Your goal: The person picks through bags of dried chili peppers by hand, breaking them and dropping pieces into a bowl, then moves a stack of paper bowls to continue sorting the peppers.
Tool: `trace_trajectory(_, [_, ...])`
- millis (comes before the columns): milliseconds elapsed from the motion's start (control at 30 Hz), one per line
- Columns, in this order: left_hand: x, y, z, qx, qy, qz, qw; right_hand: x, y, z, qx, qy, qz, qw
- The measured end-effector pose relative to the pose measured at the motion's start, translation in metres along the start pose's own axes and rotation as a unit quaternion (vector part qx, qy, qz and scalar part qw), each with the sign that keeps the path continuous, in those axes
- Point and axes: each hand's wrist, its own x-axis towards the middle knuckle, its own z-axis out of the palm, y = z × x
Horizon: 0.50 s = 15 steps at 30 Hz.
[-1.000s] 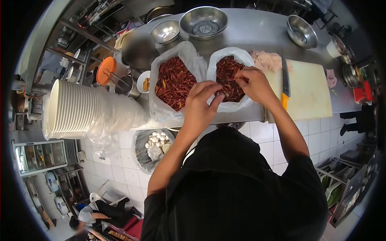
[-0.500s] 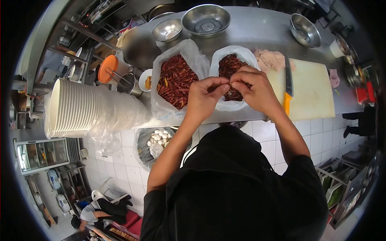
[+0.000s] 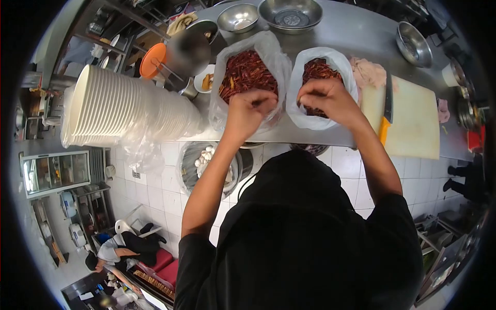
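A larger clear plastic bag (image 3: 219, 106) holds many dried red chilies (image 3: 250, 72), with a few yellowish bits among them. My left hand (image 3: 248, 109) is over its near edge, fingers curled and thumb close to the forefinger. To the right, a smaller white plastic bag (image 3: 305, 120) contains more dried red chilies (image 3: 321, 69). Above its opening is my right hand (image 3: 333, 101), closed with thumb and forefinger pinched together. Anything between the fingers of either hand is too small or hidden to make out.
A knife (image 3: 388, 108) lies on the white cutting board (image 3: 413, 121), near pale raw meat (image 3: 368, 73). Metal bowls (image 3: 290, 15) stand at the back. Stacked white containers (image 3: 103, 108) are at left; garlic (image 3: 203, 159) sits in a bin below. A seated person (image 3: 121, 250) is at lower left.
My hands, fingertips together over the smaller bag before, have come apart. The left has moved left to the larger bag; the right stays over the smaller one. The view has shifted slightly.
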Motion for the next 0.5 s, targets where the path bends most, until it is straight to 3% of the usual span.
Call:
trace_trajectory(33, [0.003,-0.005,-0.007,0.105,0.015,0.030,0.994,0.001,-0.002,0.003,-0.001,0.037,0.007,0.999])
trace_trajectory(133, [0.008,-0.027,-0.021,0.233,0.051,0.110,0.965,0.004,0.004,0.017,-0.034,0.143,0.000,0.989])
trace_trajectory(267, [-0.010,-0.005,-0.059,0.178,0.159,0.146,0.960,0.005,-0.012,0.063,-0.113,0.158,-0.096,0.976])
trace_trajectory(367, [-0.025,0.054,-0.088,0.171,0.214,0.178,0.945,0.012,-0.015,0.148,-0.042,0.076,-0.148,0.985])
trace_trajectory(400, [-0.026,0.063,-0.091,0.148,0.232,0.191,0.942,0.018,-0.005,0.185,-0.024,0.042,-0.204,0.978])
trace_trajectory(500, [-0.033,0.082,-0.093,0.070,0.224,0.183,0.955,0.040,0.037,0.287,-0.167,-0.079,-0.302,0.935])
